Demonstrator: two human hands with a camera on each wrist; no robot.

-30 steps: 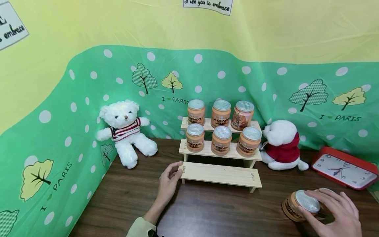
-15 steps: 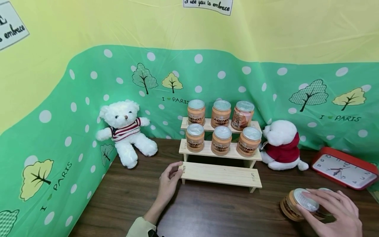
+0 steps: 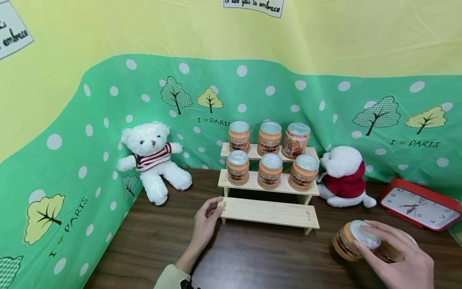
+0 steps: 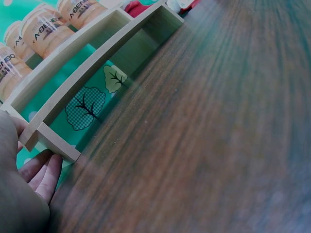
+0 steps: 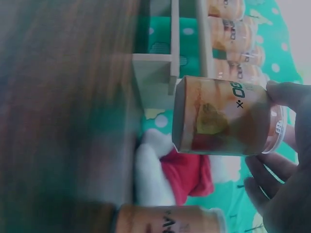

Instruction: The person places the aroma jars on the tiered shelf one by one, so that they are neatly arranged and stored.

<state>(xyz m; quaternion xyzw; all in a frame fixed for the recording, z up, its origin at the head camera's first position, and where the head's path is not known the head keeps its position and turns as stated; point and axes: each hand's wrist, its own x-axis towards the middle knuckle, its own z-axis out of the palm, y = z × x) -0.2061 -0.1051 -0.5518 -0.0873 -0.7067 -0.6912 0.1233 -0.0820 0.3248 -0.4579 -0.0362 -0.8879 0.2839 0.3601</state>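
Note:
In the head view my right hand (image 3: 400, 253) grips an orange jar (image 3: 345, 243) with dark lettering by its clear ridged lid. The jar leans. The right wrist view shows that jar (image 5: 223, 116) off the table, thumb and fingers around its lid end. A second jar (image 5: 165, 221) stands below it, mostly behind my hand in the head view. At the left, my left hand (image 3: 205, 220) holds the left end of the lowest step of a pale wooden stepped rack (image 3: 267, 210). Its fingers (image 4: 48, 179) curl beside the step's leg.
Several matching jars (image 3: 270, 171) stand in two rows on the upper steps; the lowest step is bare. A white teddy bear (image 3: 151, 156) sits left, a plush in a red hoodie (image 3: 344, 182) right of the rack. A red clock (image 3: 418, 204) lies far right on the brown table (image 3: 260, 257).
My right hand has raised the jar a little and brought it slightly left, away from the jar behind it. The left hand stays at the rack's end.

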